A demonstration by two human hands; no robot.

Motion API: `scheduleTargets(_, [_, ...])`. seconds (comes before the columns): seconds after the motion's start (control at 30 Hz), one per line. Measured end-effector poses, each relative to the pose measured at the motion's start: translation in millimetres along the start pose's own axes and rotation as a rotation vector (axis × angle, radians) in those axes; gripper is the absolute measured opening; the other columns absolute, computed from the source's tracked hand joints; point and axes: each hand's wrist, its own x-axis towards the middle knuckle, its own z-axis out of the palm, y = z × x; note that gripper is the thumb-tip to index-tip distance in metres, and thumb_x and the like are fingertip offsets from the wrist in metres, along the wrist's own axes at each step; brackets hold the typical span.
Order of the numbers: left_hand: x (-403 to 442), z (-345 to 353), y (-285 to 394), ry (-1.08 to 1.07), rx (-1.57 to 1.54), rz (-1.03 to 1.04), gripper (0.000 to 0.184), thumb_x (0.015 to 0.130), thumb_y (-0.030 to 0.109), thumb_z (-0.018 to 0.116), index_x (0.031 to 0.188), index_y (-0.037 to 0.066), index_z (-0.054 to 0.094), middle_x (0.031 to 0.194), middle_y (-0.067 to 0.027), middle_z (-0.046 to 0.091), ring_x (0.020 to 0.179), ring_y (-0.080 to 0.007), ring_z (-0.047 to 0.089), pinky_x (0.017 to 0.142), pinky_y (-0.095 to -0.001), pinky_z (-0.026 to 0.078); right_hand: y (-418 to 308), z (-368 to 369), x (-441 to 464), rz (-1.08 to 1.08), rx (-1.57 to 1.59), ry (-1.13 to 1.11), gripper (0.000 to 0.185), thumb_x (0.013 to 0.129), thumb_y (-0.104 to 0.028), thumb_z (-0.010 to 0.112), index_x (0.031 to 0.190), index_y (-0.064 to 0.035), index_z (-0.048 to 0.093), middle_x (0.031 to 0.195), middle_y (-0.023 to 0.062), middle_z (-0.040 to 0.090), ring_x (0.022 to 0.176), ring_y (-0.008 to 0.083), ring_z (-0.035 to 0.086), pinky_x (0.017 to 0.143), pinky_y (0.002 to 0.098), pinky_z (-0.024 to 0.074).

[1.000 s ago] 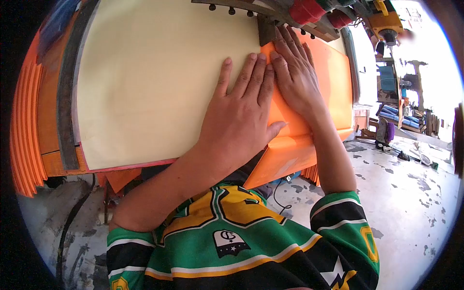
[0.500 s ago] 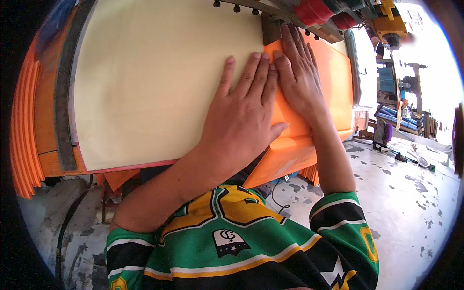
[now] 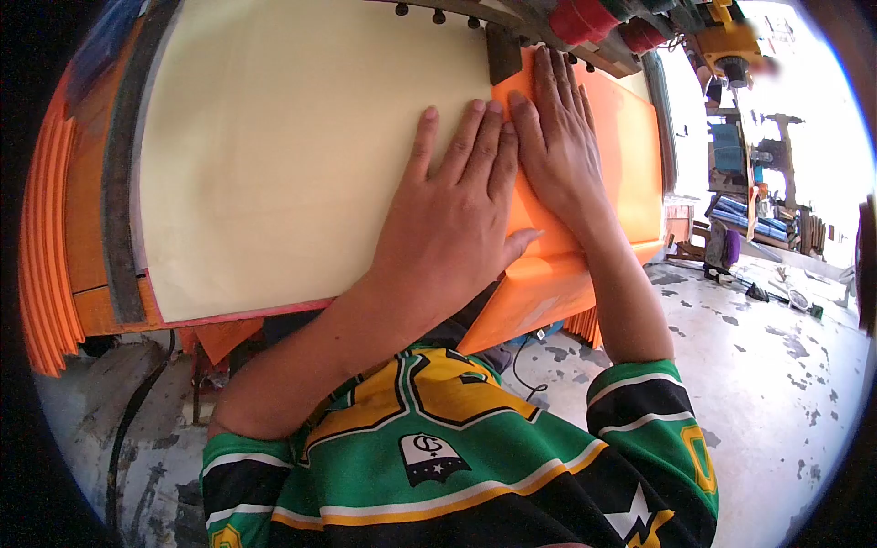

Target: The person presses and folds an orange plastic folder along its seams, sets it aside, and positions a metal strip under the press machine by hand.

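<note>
My left hand [image 3: 449, 215] lies flat, fingers spread, its fingertips near the edge where a pale yellow sheet [image 3: 265, 164] meets orange material [image 3: 630, 155]. The thumb rests on the orange side. Just to the right, my right hand [image 3: 562, 151] lies flat on the orange material with its fingers stretched out and the thumb apart. The two hands nearly touch. A dark metal block [image 3: 503, 55] stands at the seam, above my left fingertips. The orange material folds and hangs over the front edge below my hands.
A curved metal bar with dark knobs [image 3: 438, 16] and red machine parts [image 3: 582, 20] cross the top. Stacked orange folded pieces [image 3: 47, 247] stand at the far left. A dark strip [image 3: 121, 173] borders the yellow sheet. Blue bundles [image 3: 751, 219] lie on a rack at right.
My right hand has shifted slightly, its fingers now pointing more upright and a little farther from the metal block than a second ago. My left hand stays in nearly the same place.
</note>
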Motion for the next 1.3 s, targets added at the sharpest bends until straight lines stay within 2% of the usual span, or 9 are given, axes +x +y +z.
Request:
scheduleTargets(0.2, [-7, -1, 3, 0.058, -0.046, 0.107, 0.070, 0.090, 0.045, 0.073, 0.136, -0.006, 0.060, 0.151, -0.0231, 0.053, 0.148, -0.0337, 0.044, 0.126, -0.0541, 0.027, 21, -9, 2, -0.079, 0.066, -0.035, 0.073, 0.109, -0.045, 0.041, 0.160, 0.0062, 0.030, 0.166, 0.0313, 0.028, 0.158, 0.0411, 0.022, 0.129, 0.0498, 0.0175])
scheduleTargets(0.27, [-9, -2, 4, 0.014, 0.024, 0.338, 0.056, 0.090, 0.036, 0.073, 0.126, -0.006, 0.065, 0.144, -0.0232, 0.059, 0.143, -0.0342, 0.050, 0.124, -0.0499, 0.034, 31, -25, 5, -0.146, 0.262, -0.180, 0.074, 0.109, -0.048, 0.044, 0.160, 0.0044, 0.031, 0.167, 0.0280, 0.028, 0.158, 0.0391, 0.021, 0.129, 0.0496, 0.0171])
scheduleTargets(0.37, [-8, 6, 5, 0.014, 0.112, 0.490, 0.054, 0.089, 0.035, 0.073, 0.124, -0.006, 0.066, 0.138, -0.0233, 0.063, 0.139, -0.0347, 0.054, 0.123, -0.0471, 0.036, 35, -31, -2, -0.112, 0.206, -0.181, 0.077, 0.109, -0.051, 0.046, 0.162, 0.0027, 0.028, 0.169, 0.0248, 0.027, 0.159, 0.0381, 0.020, 0.129, 0.0492, 0.0166])
scheduleTargets(0.47, [0, 3, 14, -0.041, -0.111, 0.430, 0.055, 0.089, 0.035, 0.073, 0.125, -0.007, 0.065, 0.136, -0.0242, 0.064, 0.136, -0.0352, 0.056, 0.121, -0.0449, 0.039, 33, -31, -14, -0.009, 0.064, -0.139, 0.081, 0.108, -0.054, 0.045, 0.163, 0.0025, 0.026, 0.170, 0.0241, 0.025, 0.160, 0.0376, 0.018, 0.130, 0.0486, 0.0159])
scheduleTargets(0.57, [13, 1, 24, -0.124, -0.054, 0.471, 0.056, 0.090, 0.035, 0.072, 0.125, -0.007, 0.064, 0.137, -0.0247, 0.064, 0.136, -0.0353, 0.056, 0.120, -0.0450, 0.039, 43, -32, -19, 0.058, 0.023, -0.137, 0.085, 0.107, -0.059, 0.044, 0.163, 0.0019, 0.024, 0.171, 0.0246, 0.022, 0.160, 0.0372, 0.016, 0.129, 0.0491, 0.0156])
scheduleTargets(0.7, [37, 21, 35, -0.129, -0.002, 0.549, 0.059, 0.094, 0.040, 0.068, 0.129, -0.007, 0.061, 0.140, -0.0258, 0.062, 0.137, -0.0363, 0.056, 0.120, -0.0464, 0.039, 79, -34, -24, 0.107, 0.056, -0.145, 0.089, 0.106, -0.062, 0.043, 0.164, 0.0023, 0.023, 0.171, 0.0254, 0.020, 0.161, 0.0369, 0.014, 0.129, 0.0502, 0.0147])
scheduleTargets(0.87, [61, 60, 24, -0.114, -0.066, 0.610, 0.076, 0.102, 0.055, 0.052, 0.151, -0.003, 0.047, 0.160, -0.0213, 0.046, 0.152, -0.0316, 0.039, 0.127, -0.0498, 0.024, 137, -29, -22, 0.246, -0.017, -0.051, 0.091, 0.106, -0.065, 0.039, 0.163, 0.0045, 0.023, 0.170, 0.0270, 0.020, 0.161, 0.0368, 0.014, 0.129, 0.0523, 0.0128])
scheduleTargets(0.97, [59, 57, 25, -0.160, -0.024, 0.593, 0.079, 0.102, 0.056, 0.048, 0.156, -0.001, 0.043, 0.164, -0.0183, 0.042, 0.155, -0.0284, 0.033, 0.129, -0.0488, 0.018, 135, -27, -23, 0.263, -0.045, -0.058, 0.093, 0.106, -0.067, 0.038, 0.163, 0.0047, 0.022, 0.171, 0.0262, 0.020, 0.161, 0.0359, 0.014, 0.129, 0.0527, 0.0113])
scheduleTargets(1.3, [59, 55, 24, -0.179, 0.000, 0.602, 0.077, 0.104, 0.056, 0.044, 0.157, 0.000, 0.041, 0.165, -0.0153, 0.040, 0.157, -0.0260, 0.030, 0.130, -0.0474, 0.015, 125, -29, -17, 0.167, -0.035, -0.150, 0.090, 0.105, -0.067, 0.037, 0.166, -0.0032, 0.019, 0.174, 0.0196, 0.014, 0.162, 0.0354, 0.008, 0.128, 0.0574, 0.0086])
